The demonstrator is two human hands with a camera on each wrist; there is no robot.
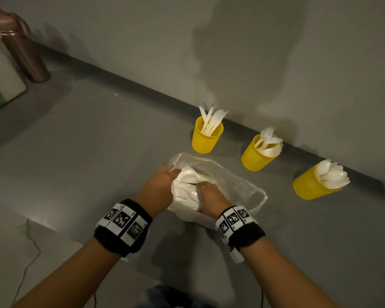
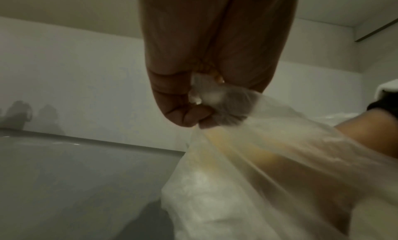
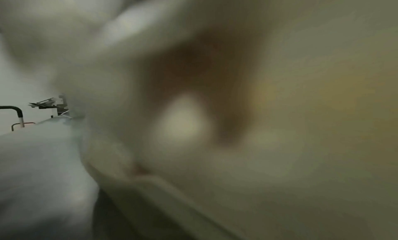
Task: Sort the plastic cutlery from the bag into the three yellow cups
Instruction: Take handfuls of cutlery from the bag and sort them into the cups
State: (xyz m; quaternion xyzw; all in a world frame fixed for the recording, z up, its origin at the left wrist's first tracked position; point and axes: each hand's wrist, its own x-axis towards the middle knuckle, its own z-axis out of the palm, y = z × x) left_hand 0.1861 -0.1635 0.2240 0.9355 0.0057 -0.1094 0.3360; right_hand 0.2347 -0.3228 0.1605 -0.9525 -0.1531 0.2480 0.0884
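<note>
A clear plastic bag [image 1: 227, 178] with white cutlery [image 1: 185, 192] in it lies on the grey table [image 1: 98, 152]. My left hand [image 1: 170, 174] grips the bag's bunched rim and holds it up; in the left wrist view the left hand [image 2: 206, 111] pinches the plastic bag [image 2: 258, 175]. My right hand [image 1: 203, 190] reaches into the bag's mouth, its fingertips hidden among the cutlery. The right wrist view is a blur of plastic. Behind the bag stand three yellow cups: knives [image 1: 206, 138], forks [image 1: 257, 156], spoons [image 1: 311, 185].
The cups stand along the grey wall [image 1: 253, 52]. At the far left are a bronze bottle [image 1: 25, 50] and a white box [image 1: 2, 70]. A thin cable [image 1: 29, 258] trails over the near left of the table.
</note>
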